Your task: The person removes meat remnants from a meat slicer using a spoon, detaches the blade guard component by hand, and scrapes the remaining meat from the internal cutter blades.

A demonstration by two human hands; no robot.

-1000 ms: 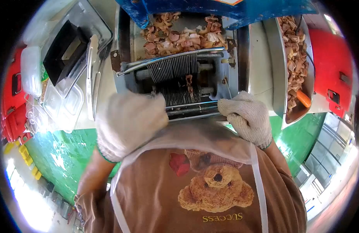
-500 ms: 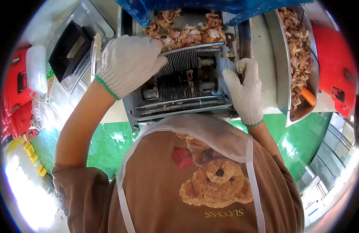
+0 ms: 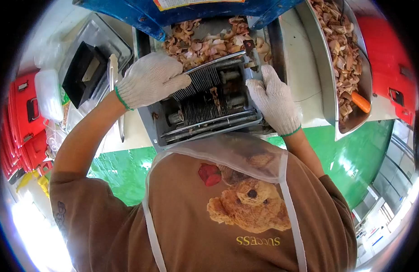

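A grey slicer blade unit (image 3: 152,124) with rows of thin dark blades lies between my gloved hands, its right end turned away from me. My left hand (image 3: 153,79) grips its upper left side, thumb pointing inward over the blades. Around the right side wall my right hand (image 3: 275,102) is closed, with part of the fingers hidden behind the edge. Bits of meat cling to the blades. Just beyond the unit, sliced meat pieces (image 3: 209,47) lie in a tray under the blue machine housing (image 3: 209,13).
On the right stands a metal bin (image 3: 329,90) of meat pieces with an orange handle (image 3: 361,102) in it. Metal tongs (image 3: 112,72) and a black tray (image 3: 80,68) lie at left. Red crates (image 3: 28,109) stand at far left, and more red containers (image 3: 386,59) at far right.
The blade unit has turned, its right end going away from me and its left end toward me. Both hands have moved with it. The view has also shifted a little.
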